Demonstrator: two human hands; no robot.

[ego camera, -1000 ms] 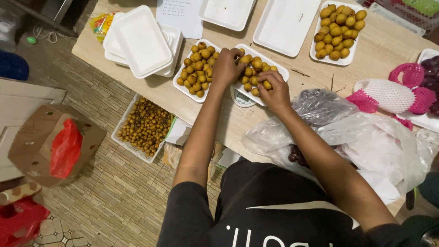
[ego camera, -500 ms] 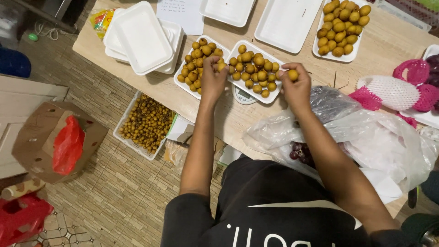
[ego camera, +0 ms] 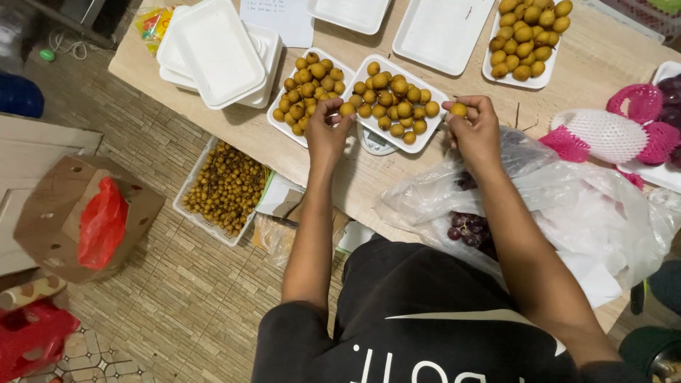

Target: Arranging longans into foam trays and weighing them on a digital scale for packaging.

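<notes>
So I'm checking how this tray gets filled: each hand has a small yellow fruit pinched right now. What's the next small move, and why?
Probably to set the fruit in the right hand down on the middle tray. That tray sits on a small scale, so it seems to be the one being topped up, and the right hand hovers just off its right edge. The left hand holds its fruit between the two trays.

Even, soft indoor light falls on the worktop; shadows are faint, focus is sharp, and the edges bend slightly.
</notes>
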